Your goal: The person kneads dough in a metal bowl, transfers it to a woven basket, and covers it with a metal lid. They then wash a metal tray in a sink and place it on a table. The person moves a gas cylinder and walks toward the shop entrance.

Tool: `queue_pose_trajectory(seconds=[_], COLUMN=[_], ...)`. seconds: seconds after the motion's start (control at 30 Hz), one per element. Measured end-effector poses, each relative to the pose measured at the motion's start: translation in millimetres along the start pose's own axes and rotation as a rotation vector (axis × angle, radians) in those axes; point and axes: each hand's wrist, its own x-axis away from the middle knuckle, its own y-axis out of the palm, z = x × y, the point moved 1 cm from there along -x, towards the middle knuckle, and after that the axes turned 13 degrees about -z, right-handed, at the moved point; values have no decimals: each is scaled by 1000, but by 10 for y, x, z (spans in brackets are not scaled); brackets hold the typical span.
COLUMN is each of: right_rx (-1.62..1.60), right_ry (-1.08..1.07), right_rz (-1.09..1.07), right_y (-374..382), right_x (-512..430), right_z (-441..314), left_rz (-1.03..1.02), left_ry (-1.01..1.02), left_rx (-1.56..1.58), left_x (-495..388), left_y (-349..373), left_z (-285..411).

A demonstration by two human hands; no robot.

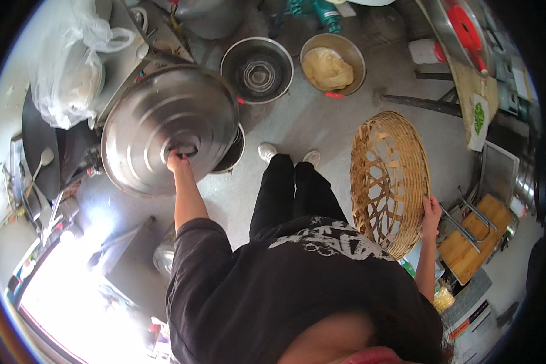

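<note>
My left hand (179,160) grips the handle at the centre of a large domed metal lid (141,132), held out at my left. Beneath the lid's right edge, part of a dark-looking pot (230,157) shows; the lid hides the rest of it. My right hand (431,213) holds the rim of a round woven basket (416,159) with an openwork base, tilted nearly on edge at my right. Farther forward on the floor are a wide metal basin (227,70) and a metal pot (360,59) with a lump of pale dough (330,68) inside.
Plastic-bagged items (68,86) sit at the upper left beside a wok (38,141). At the right stand a table (464,82) with chopped greens (478,117), its dark leg (418,102) reaching across the floor, and a wooden board or stool top (475,241) with metal legs.
</note>
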Motion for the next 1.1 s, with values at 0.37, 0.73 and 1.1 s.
queue_pose_trajectory(seconds=[0.37,0.73,1.1], right_rx=[-44,9,27], right_ry=[34,-8,38], right_rz=[-40,-73,22], right_y=[-439,-789,-730], right_x=[-322,-491,-349], right_z=[258,530,515], left_rz=[-61,-195,126], left_ry=[136,136,370], left_rx=[-126,-254,-411], left_x=[18,82,568], left_y=[-203,266,929], left_z=[124,444,47])
